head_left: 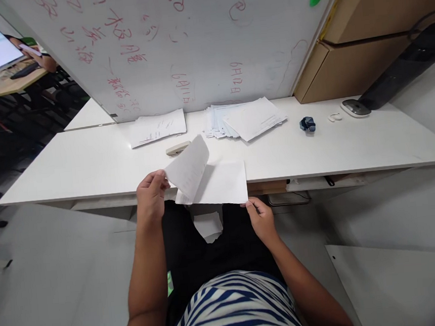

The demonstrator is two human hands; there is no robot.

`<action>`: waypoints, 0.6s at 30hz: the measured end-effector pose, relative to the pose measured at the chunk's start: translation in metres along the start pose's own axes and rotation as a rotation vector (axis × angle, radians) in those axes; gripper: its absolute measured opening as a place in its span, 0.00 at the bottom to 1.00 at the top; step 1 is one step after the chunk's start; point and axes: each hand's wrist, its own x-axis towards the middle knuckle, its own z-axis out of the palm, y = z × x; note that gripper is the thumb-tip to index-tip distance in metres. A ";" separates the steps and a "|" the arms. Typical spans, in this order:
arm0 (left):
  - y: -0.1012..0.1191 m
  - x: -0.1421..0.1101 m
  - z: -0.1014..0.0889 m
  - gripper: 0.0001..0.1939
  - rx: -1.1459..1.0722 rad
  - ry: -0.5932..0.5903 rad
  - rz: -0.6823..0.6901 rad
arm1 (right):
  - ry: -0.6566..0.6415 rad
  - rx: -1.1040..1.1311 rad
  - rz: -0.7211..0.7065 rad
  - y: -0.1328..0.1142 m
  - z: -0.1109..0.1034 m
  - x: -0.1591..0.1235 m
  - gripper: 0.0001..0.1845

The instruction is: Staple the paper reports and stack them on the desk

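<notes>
White paper sheets [225, 182] lie over the front edge of the desk, above my lap. My left hand [152, 191] pinches the left corner of a top sheet [191, 165], which is lifted and curled over to the right. At the lower right corner of the sheets below, my right hand [259, 217] grips the paper between thumb and fingers. Just behind the raised sheet lies a beige stapler-like object [178, 148], partly hidden by the paper. A stack of printed papers [159, 127] rests farther back on the left, and a looser, fanned pile of papers [254, 119] sits right of it.
A whiteboard [200, 48] with red writing stands along the back of the white desk [338, 147]. To the right are a dark crumpled item [307, 124], white earbuds [334, 117], a tall dark cylinder [407, 65] and cardboard boxes [350, 70]. Another person's hand [43, 59] holds a phone at far left.
</notes>
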 end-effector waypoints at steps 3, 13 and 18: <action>0.009 -0.001 -0.004 0.17 -0.192 -0.072 -0.053 | -0.025 0.010 0.031 0.004 0.003 -0.003 0.13; -0.029 -0.033 0.051 0.17 -0.111 -0.330 -0.324 | -0.007 0.021 0.036 0.003 0.010 -0.004 0.13; -0.033 -0.039 0.056 0.15 0.010 -0.390 -0.344 | 0.035 0.009 0.071 0.004 0.008 -0.005 0.14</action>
